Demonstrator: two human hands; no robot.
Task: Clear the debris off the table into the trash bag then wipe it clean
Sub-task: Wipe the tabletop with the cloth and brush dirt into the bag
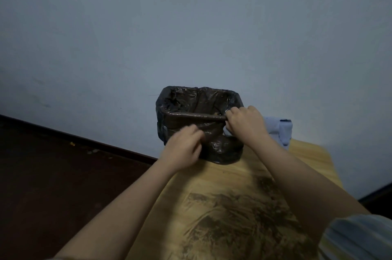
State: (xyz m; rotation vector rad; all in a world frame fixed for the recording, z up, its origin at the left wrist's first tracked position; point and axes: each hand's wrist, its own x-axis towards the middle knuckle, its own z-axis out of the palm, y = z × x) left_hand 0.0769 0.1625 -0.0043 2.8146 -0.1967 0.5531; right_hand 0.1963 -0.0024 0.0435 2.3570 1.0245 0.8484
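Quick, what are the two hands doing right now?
Left hand: blurred, fingers curled against the side of the black trash bag; a grip cannot be told.
Right hand: pinching the bag's near rim.

Trash bag (199, 111) on table's (307, 153) far end; cloth (277, 130) right of it.

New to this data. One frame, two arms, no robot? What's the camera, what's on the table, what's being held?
No robot: a person works bare-handed, and the single picture comes from a wide-angle camera worn on their head, looking forward and down. The right hand grips the near rim of a black trash bag, whose mouth is open, at the table's far end. The left hand is blurred, fingers curled against the bag's side; whether it grips is unclear. The wooden table carries a dark smear of dirt. A pale blue cloth lies beside the bag, to its right.
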